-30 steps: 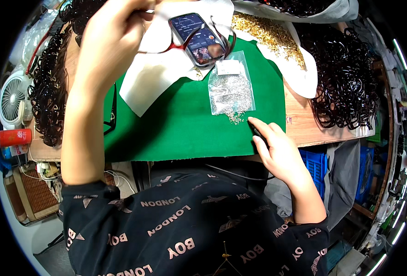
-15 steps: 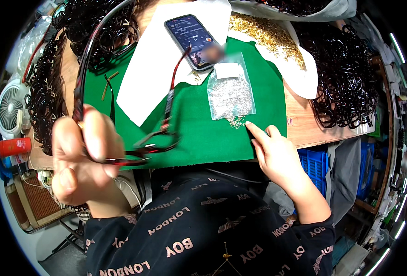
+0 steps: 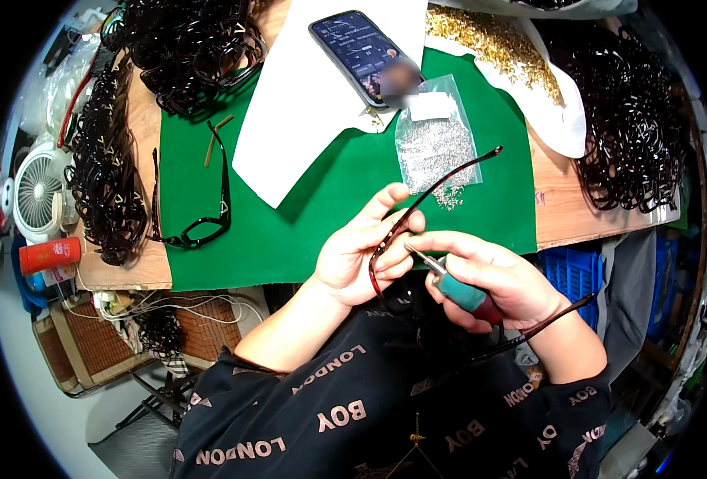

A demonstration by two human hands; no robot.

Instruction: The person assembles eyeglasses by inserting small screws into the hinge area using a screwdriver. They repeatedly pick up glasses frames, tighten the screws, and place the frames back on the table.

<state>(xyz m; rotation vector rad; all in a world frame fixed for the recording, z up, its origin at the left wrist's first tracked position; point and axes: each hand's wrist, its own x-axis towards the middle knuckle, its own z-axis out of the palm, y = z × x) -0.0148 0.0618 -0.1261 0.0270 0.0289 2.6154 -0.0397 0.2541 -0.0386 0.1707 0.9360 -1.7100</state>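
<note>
Above my lap, my left hand (image 3: 352, 257) is closed around the hinge end of a dark red-black eyeglass frame (image 3: 463, 166). One temple points up over the mat; the other stretches right, across my right forearm. In my right hand (image 3: 521, 283) lies a screwdriver (image 3: 463, 294) with a teal and dark red handle, its metal shaft pointing at the hinge. My right thumb and forefinger come together near the frame; anything tiny between them is too small to make out. Beyond the hands, a clear plastic bag (image 3: 427, 152) of small silvery screws has a loose pile (image 3: 449, 198) at its mouth.
A green mat (image 3: 329, 176) covers the table's middle. Another eyeglass frame (image 3: 225, 191) rests at its left. A phone (image 3: 349, 48) lies on white paper (image 3: 273, 136). Gold-coloured small parts (image 3: 493, 48) fill a white cloth. Heaps of dark frames (image 3: 629, 120) flank the mat; a fan (image 3: 38, 191) stands left.
My left hand has brought the eyeglass frame from the left to the middle. My right hand has left the loose screws, drawn back toward me, and now shows a screwdriver in its grip.
</note>
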